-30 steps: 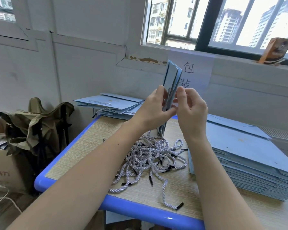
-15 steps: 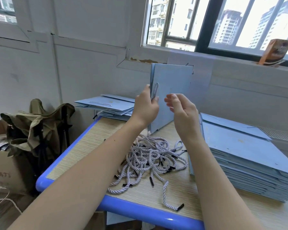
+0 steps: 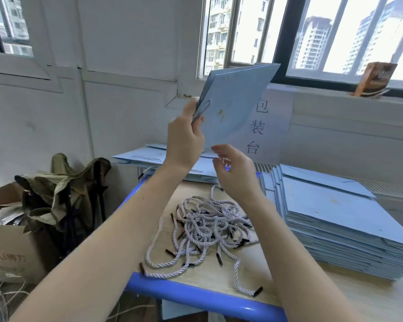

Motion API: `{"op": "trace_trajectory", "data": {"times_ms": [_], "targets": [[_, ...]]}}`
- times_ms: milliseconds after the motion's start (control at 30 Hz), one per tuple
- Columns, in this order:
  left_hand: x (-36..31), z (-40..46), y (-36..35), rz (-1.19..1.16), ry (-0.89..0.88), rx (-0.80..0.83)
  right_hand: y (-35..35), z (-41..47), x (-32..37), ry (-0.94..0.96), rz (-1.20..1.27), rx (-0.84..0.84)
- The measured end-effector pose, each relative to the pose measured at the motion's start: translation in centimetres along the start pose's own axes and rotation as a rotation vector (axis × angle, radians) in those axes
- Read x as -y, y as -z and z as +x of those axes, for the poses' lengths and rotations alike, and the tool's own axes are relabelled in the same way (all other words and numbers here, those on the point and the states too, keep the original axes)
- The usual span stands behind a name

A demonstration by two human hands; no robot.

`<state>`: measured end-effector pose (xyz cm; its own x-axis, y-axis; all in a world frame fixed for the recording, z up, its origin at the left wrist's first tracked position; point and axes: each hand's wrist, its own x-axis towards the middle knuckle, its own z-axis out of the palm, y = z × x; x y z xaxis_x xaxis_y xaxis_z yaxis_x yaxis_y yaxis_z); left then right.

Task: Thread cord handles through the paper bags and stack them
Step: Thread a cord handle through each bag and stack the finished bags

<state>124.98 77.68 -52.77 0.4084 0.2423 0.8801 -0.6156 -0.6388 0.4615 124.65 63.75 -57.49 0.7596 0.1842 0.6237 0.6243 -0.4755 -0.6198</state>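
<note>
On the wooden tabletop (image 3: 219,274), tall unthreaded bags (image 3: 340,219) sit right, finished bags (image 3: 149,156) at the far left, loose cords (image 3: 209,226) between. Above, the left hand (image 3: 184,140) pinches the threaded bag (image 3: 233,105) by its top edge; the right hand (image 3: 235,173) hovers loosely spread below, holding nothing. Best laid flat, handles tucked, squarely onto the finished pile.

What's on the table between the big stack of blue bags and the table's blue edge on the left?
In the head view, a tangled pile of white twisted cords with black tips lies between the stack of flat blue paper bags and the table's blue edge.
</note>
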Motion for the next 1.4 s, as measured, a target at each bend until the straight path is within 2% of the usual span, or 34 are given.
{"op": "trace_trajectory", "data": {"times_ms": [100, 267, 400, 467, 533, 633, 733, 867, 933, 1000, 1067, 1167, 1200, 1300, 1400], "targets": [[1.1, 2.4, 3.7, 0.206, -0.250, -0.019, -0.9, 1.7, 1.7, -0.006, -0.004, 0.042], [7.3, 2.8, 7.4, 0.517, -0.364, 0.110, -3.1, 4.2, 2.8, -0.159, -0.074, 0.069], [12.8, -0.6, 7.1, 0.567, -0.147, 0.554, -4.7, 4.4, 1.5, -0.316, -0.131, 0.100], [14.4, -2.5, 6.8, 0.537, -0.030, 0.710, -5.4, 3.8, 0.5, -0.324, -0.165, 0.134], [14.7, -3.1, 6.8, 0.451, 0.072, 0.713, -5.8, 3.4, -0.1, -0.288, -0.194, 0.164], [14.5, -2.5, 6.8, 0.384, 0.087, 0.694, -6.2, 3.1, -0.4, -0.235, -0.217, 0.156], [13.9, -2.5, 6.5, 0.358, 0.103, 0.753, -6.5, 2.8, -0.3, -0.196, -0.240, 0.148], [13.2, -1.5, 6.6, 0.290, 0.243, 0.837, -6.2, 2.5, 0.0, -0.182, -0.244, 0.152], [12.2, -0.7, 6.9, 0.217, 0.321, 0.774, -6.0, 2.3, -0.1, -0.184, -0.232, 0.154], [12.8, 0.1, 7.4, 0.202, 0.375, 0.540, -5.8, 2.2, -0.1, -0.189, -0.220, 0.150], [14.6, 0.6, 8.0, 0.333, 0.511, 0.367, -5.5, 2.2, 0.0, -0.191, -0.222, 0.154], [16.2, -0.1, 8.5, 0.392, 0.828, 0.421, -5.1, 2.2, 0.3, -0.215, -0.217, 0.217], [16.1, -0.5, 8.5, 0.356, 0.862, 0.421, -5.1, 2.3, 0.3, -0.223, -0.211, 0.238], [14.9, -0.9, 7.5, 0.338, 0.779, 0.354, -5.1, 2.7, 0.0, -0.264, -0.189, 0.246], [12.9, -0.3, 5.8, 0.443, 0.706, 0.386, -3.9, 3.0, -0.5, -0.301, -0.199, 0.205]]}}
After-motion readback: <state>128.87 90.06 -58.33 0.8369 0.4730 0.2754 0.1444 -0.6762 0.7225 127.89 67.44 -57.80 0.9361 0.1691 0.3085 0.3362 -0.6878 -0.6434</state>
